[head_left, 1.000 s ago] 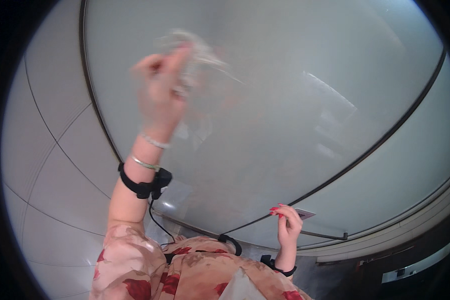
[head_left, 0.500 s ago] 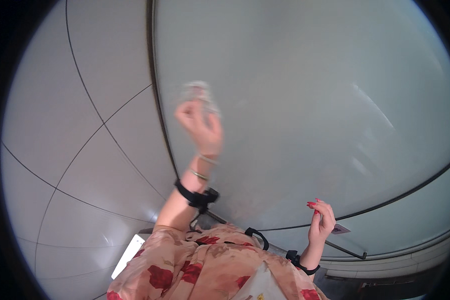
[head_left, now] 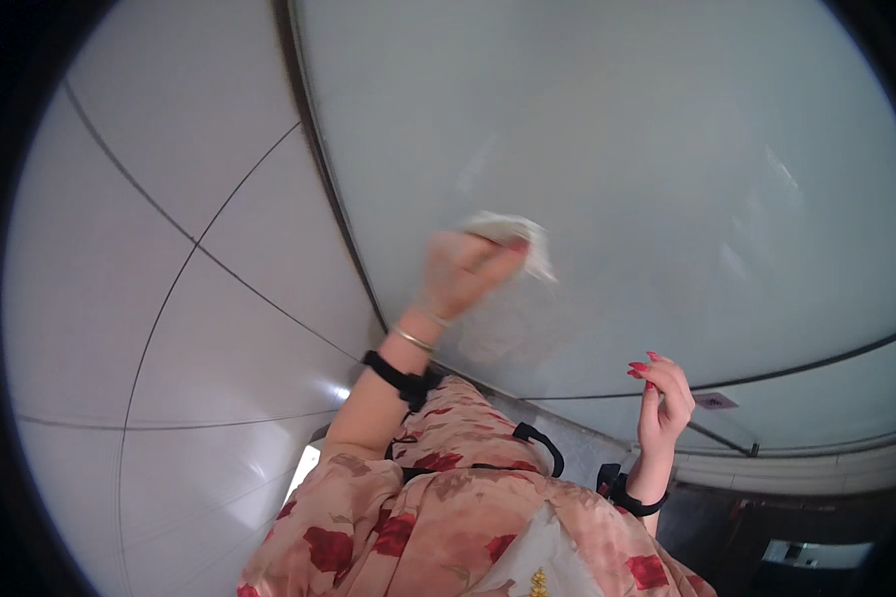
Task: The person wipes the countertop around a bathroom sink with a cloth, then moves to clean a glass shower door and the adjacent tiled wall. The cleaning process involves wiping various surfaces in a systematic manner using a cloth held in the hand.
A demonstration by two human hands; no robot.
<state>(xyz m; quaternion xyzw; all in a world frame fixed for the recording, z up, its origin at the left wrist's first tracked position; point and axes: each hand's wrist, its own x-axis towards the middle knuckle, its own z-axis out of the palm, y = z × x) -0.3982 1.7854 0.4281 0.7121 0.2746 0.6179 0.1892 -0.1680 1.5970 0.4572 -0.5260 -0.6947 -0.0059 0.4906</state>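
Observation:
My left hand [head_left: 465, 271], blurred by motion, is closed on a crumpled white tissue or thin cloth [head_left: 516, 230]. It holds this against or just in front of a large frosted glass panel [head_left: 627, 179]; contact cannot be made out. A bangle [head_left: 413, 339] and a black strap [head_left: 398, 378] circle that forearm. At the lower right my right hand [head_left: 666, 400] is raised with nothing in it, its red-nailed fingers loosely bent and the thumb apart from them. Another black strap [head_left: 627, 495] is around the right wrist.
A dark vertical frame [head_left: 321, 159] divides the glass from a pale tiled wall [head_left: 239, 269] at the left. Behind my right hand runs a metal bar [head_left: 724, 439], with a small label [head_left: 715, 401] on the glass near it. A dark opening lies at lower right.
My left hand has swept right and downward across the glass with the white tissue still held. The right hand sits slightly higher and farther right in view, its fingers bent alike. The view has shifted.

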